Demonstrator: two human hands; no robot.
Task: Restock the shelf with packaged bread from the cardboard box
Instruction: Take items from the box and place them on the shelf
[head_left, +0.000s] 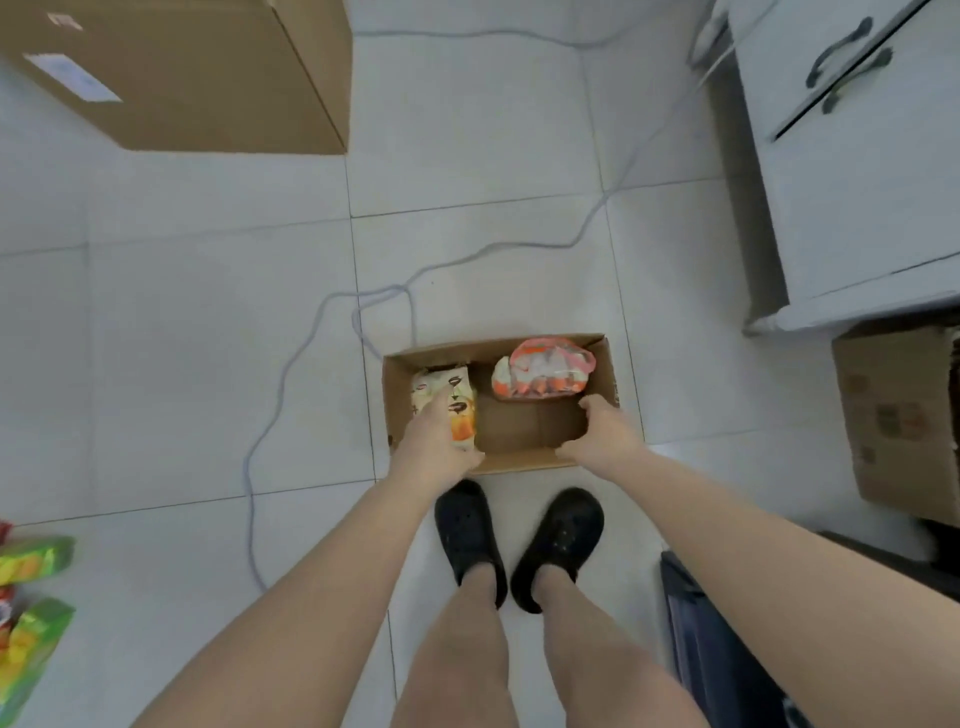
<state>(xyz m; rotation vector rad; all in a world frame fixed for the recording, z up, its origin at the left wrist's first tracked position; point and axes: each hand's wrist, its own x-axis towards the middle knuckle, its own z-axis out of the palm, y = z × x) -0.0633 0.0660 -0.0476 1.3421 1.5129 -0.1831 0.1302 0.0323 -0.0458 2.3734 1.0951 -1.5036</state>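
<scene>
An open cardboard box stands on the tiled floor just ahead of my feet. Inside at the left lies a white and orange bread pack; my left hand lies over it with the fingers on its top and the thumb at its near end. At the box's back right lies a pink and orange bread pack. My right hand hovers over the box's right part, fingers curled near that pack and holding nothing. No shelf is clearly in view.
A big closed cardboard box stands at the far left. A white cabinet is at the right with another carton under it. A grey cable trails across the floor. Green snack packs sit at the left edge.
</scene>
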